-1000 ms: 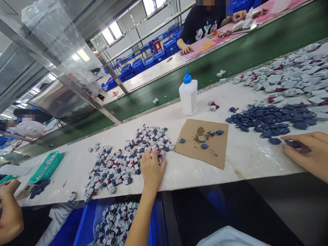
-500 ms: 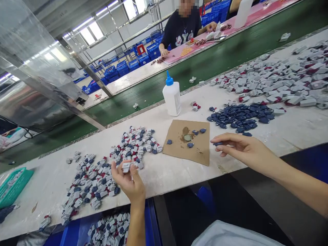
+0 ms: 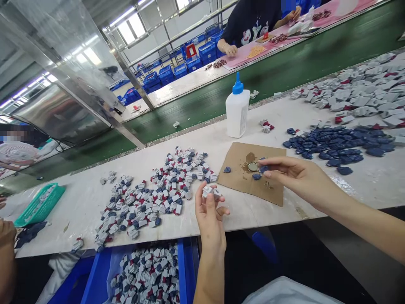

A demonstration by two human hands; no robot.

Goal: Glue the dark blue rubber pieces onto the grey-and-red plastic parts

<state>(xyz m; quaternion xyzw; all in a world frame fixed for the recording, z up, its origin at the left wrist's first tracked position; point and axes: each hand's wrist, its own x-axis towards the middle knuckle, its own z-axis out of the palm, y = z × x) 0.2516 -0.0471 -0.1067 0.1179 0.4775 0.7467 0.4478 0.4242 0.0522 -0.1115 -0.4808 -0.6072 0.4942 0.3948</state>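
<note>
My left hand [image 3: 210, 219] is closed around a small light-grey plastic piece [image 3: 209, 191], raised just above the front of the table. Over a brown cardboard sheet [image 3: 236, 183], my right hand [image 3: 294, 175] pinches a small dark-blue piece [image 3: 263, 169] between thumb and fingertips. Close to those fingertips, a round shallow cap [image 3: 252, 166] sits on the cardboard amid wet brown stains. Loose dark-blue pieces [image 3: 227, 169] lie around it. Behind the sheet stands a white squeeze bottle [image 3: 237, 114] with a blue nozzle.
Heaps of mixed grey, red and blue pieces [image 3: 164, 190] spread to the left. A dark-blue pile [image 3: 338, 143] and a grey-red pile [image 3: 363, 90] lie right. A green basket [image 3: 41, 204], a filled blue bin [image 3: 95, 278] and a green belt [image 3: 196, 109] surround the table. Co-workers sit across and left.
My right hand has brought the dark-blue piece over the cardboard near the cap. My left hand has moved right, toward the sheet, still with the grey piece. The view has shifted left.
</note>
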